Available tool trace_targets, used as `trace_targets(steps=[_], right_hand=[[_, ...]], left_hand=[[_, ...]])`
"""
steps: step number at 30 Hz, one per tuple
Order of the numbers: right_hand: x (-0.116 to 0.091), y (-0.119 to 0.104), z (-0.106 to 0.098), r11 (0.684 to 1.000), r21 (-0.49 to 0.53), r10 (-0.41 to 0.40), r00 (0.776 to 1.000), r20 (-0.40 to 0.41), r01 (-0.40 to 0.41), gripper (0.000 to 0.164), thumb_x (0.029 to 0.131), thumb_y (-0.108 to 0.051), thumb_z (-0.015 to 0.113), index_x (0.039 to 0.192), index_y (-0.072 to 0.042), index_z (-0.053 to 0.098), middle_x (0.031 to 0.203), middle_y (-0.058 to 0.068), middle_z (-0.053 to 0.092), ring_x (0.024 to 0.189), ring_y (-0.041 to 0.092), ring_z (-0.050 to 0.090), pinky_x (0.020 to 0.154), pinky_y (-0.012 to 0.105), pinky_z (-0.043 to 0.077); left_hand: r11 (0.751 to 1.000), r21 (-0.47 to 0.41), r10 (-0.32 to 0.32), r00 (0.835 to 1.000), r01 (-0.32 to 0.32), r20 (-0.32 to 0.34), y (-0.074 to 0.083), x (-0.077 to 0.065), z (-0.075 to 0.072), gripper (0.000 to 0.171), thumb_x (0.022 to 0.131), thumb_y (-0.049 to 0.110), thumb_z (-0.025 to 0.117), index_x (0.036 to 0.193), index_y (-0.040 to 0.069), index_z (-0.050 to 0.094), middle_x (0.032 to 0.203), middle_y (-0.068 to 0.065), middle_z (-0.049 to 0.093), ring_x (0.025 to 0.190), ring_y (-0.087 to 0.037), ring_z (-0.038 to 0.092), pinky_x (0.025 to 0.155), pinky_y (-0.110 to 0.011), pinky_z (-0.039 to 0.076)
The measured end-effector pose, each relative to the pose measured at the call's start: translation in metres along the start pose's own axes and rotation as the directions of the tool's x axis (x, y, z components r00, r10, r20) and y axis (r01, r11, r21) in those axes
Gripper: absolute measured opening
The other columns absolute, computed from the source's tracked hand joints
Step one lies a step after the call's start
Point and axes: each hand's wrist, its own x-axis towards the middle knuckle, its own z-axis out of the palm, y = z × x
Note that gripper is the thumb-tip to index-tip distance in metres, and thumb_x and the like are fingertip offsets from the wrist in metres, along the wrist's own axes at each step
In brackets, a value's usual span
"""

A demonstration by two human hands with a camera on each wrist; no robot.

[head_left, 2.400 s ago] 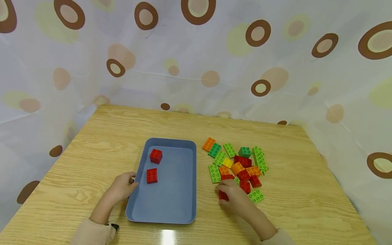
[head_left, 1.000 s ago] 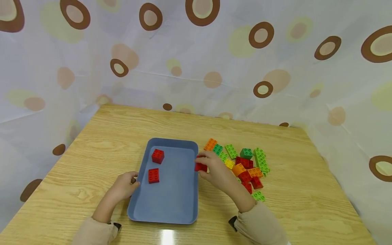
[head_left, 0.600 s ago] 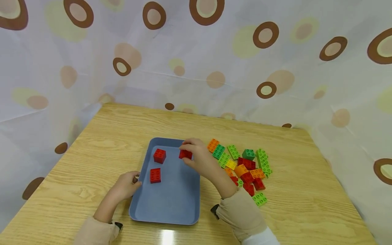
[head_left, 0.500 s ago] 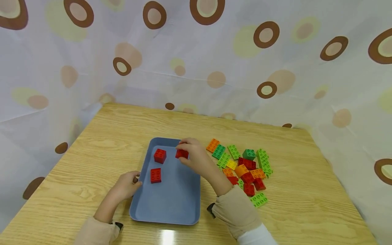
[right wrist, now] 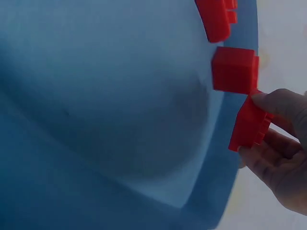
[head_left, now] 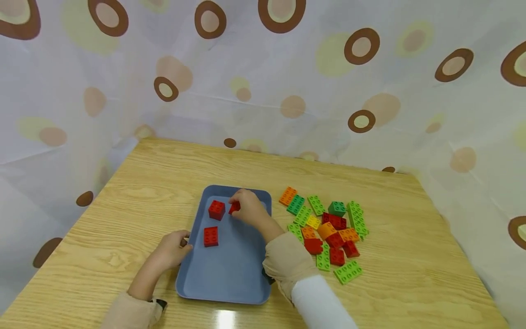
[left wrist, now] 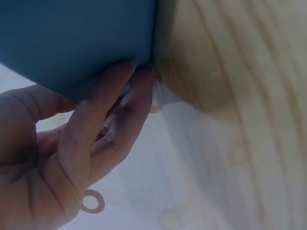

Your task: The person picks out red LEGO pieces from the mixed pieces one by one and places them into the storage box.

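Red brick (right wrist: 247,125) and the tray (head_left: 226,274) it is held in, at the far end, right beside the far red block (head_left: 216,210); cannot tell if brick touches block or floor.

Tray: likely light, stiff plastic, apt to slide on the smooth table (head_left: 390,283) if bumped. Best hold is the raised wall; left hand (head_left: 168,250) has it there, fingers curled in at the left edge. Looks plain blue-grey, oblong, round-cornered, low-walled.

Brick: should be very light, hard, hardly fragile; smooth faces could slip a little under dry fingertips. Best taken across two opposite flat sides. Right hand (head_left: 248,208) clamps it between thumb and fingers, gap filled by the brick. Held tilted in the right wrist view.

Look: even bright red, flat faces, crisp edges. Near red block (head_left: 211,236), lying apart toward the hands, shows four studs on top.

Smallest: the held brick's studs, turned toward the palm, partly covered by the thumb; full count cannot be told.
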Motion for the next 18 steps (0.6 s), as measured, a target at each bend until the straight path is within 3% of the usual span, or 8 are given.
trace_targets(steps=[11, 18], right_hand=[[0.005, 0.008, 0.022, 0.992, -0.097, 0.087, 0.996, 0.011, -0.086, 0.023, 0.069, -0.005, 0.069, 0.092, -0.004, 0.065, 0.096, 0.012, 0.057, 0.090, 0.024, 0.050, 0.072, 0.030, 0.046], [0.004, 0.008, 0.028, 0.979, -0.166, 0.116, 0.993, -0.001, -0.115, 0.024, 0.069, -0.010, 0.070, 0.093, -0.008, 0.065, 0.103, 0.012, 0.055, 0.094, 0.025, 0.047, 0.070, 0.031, 0.046]], left_hand=[[1.000, 0.007, 0.004, 1.000, -0.004, 0.002, -0.003, 0.000, 0.001, 0.033, 0.078, 0.000, 0.054, 0.106, -0.016, 0.048, 0.076, -0.016, 0.059, 0.069, -0.023, 0.055, 0.057, -0.035, 0.048], [1.000, 0.009, 0.024, 1.000, -0.024, -0.014, -0.002, 0.000, 0.000, 0.031, 0.077, 0.000, 0.055, 0.103, -0.016, 0.050, 0.073, -0.014, 0.059, 0.067, -0.023, 0.055, 0.057, -0.035, 0.048]])
